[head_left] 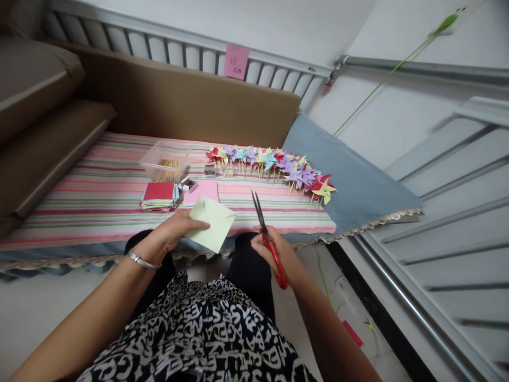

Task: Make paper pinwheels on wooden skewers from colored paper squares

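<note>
My left hand (pixel 175 229) pinches a pale green paper square (pixel 211 223) by its left edge, holding it above my lap near the front edge of the striped cloth (pixel 95 199). My right hand (pixel 278 253) is closed round the red handles of a pair of scissors (pixel 267 236). The blades point up and away, nearly together, just right of the paper without touching it.
On the striped cloth lie a stack of coloured paper squares (pixel 159 195), a pink sheet (pixel 203 191), a clear tub of wooden sticks (pixel 166 162) and a row of finished paper pinwheels (pixel 274 164). A blue pillow (pixel 353 185) lies to the right, cardboard (pixel 178 101) behind.
</note>
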Demonstrator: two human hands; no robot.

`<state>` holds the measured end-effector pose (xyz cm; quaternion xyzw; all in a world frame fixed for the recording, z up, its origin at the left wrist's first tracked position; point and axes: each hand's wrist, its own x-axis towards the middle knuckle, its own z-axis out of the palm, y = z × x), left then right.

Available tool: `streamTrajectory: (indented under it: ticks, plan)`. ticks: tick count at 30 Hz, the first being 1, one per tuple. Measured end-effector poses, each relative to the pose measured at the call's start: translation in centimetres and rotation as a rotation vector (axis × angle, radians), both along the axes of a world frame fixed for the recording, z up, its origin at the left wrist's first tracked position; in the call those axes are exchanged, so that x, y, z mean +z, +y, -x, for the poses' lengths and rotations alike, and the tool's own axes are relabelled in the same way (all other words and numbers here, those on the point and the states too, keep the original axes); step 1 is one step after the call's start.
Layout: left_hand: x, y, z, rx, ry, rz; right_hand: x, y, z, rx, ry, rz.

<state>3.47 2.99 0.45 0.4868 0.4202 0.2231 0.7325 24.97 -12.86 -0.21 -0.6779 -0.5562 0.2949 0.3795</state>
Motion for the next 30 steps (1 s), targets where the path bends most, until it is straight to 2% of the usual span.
streamTrajectory:
  ticks: [4,8,11,15,18,23,28,30]
  plan:
    - [-0.7,-0.9,-0.8,-0.228,0.086,0.011,1.1,2.9,1.2,0.005,0.149,-0.131]
    - [-0.5,-1.2,-0.8,-0.243,0.06,0.029,1.0,4.6,2.5,0.015,0.238,-0.111]
    - [-0.4,-0.8,-0.5,-0.135,-0.103,0.058,0.0,5.2,3.2,-0.087,0.348,-0.167]
    - [-1.1,-1.1,-0.8,0.145,-0.367,0.148,-1.5,5.8,4.3,-0.23,0.544,-0.305]
    - [-1.6,-2.3,-1.6,0.168,-0.417,0.194,-2.3,6.2,5.4,-0.322,0.571,-0.361]
    - [-1.5,-3.5,-2.4,0.232,-0.39,0.108,-2.6,6.4,6.8,-0.286,0.535,-0.333]
    - [-1.2,-2.4,-1.5,0.303,-0.336,0.007,-1.5,5.0,6.4,-0.249,0.544,-0.213]
    - [-1.0,-2.0,-1.1,0.331,-0.318,-0.042,-0.8,3.7,5.9,-0.182,0.496,-0.126]
